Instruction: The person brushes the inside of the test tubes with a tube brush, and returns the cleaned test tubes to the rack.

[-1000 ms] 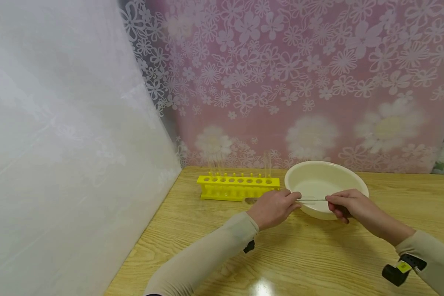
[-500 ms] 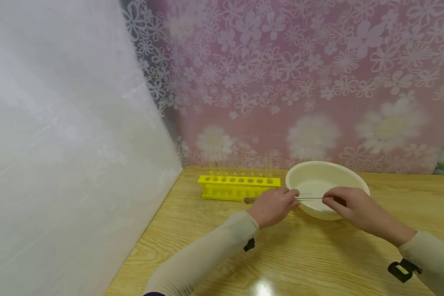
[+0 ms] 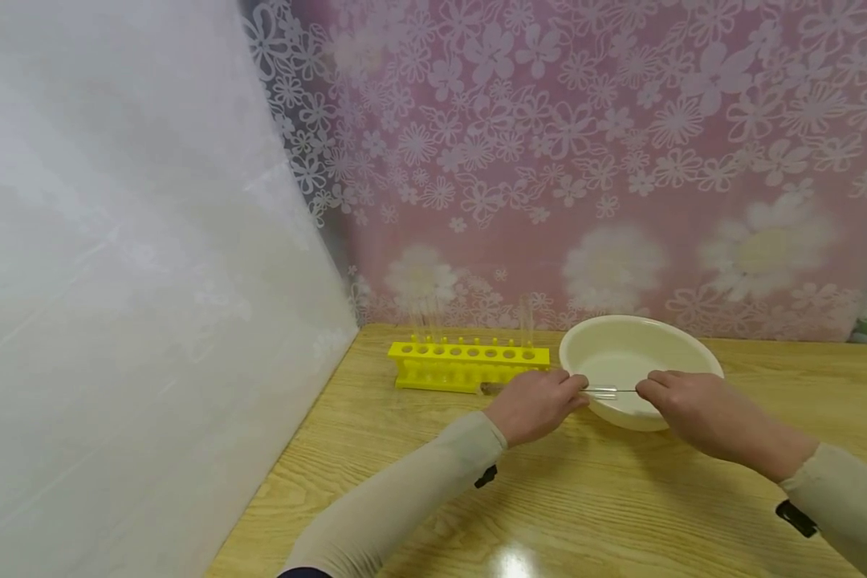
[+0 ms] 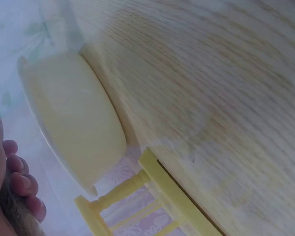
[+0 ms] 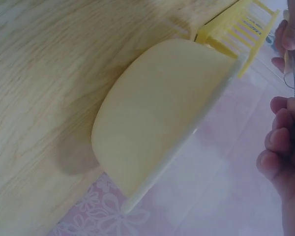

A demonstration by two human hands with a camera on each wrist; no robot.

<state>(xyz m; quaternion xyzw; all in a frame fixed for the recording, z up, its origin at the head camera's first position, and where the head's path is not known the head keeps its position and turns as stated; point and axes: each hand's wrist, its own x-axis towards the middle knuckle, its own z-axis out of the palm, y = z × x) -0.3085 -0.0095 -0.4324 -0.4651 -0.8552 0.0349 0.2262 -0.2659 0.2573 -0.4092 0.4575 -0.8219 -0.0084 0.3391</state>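
Observation:
My left hand [image 3: 535,407] grips a clear glass test tube [image 3: 604,392], held sideways in front of the basin's near rim. Inside the tube is a test tube brush; its brown bristles [image 3: 493,388] show left of the hand, and in the left wrist view as a dark furry bristle head [image 4: 18,209] under the curled fingers. The brush's thin wire comes out of the tube's open mouth [image 5: 293,80] toward the right. My right hand [image 3: 715,416] pinches that wire with thumb and fingertips. The wire's end is hidden in the right hand.
A cream basin [image 3: 636,341] stands on the wooden table [image 3: 571,514] just behind the hands. Left of it is a yellow test tube rack [image 3: 470,353] with several clear tubes [image 3: 526,321] upright in it. A flowered curtain hangs behind the table.
The right hand has shifted slightly, first toward the tube mouth, then back right, and has turned over with its back up. The left hand keeps the tube nearly in place.

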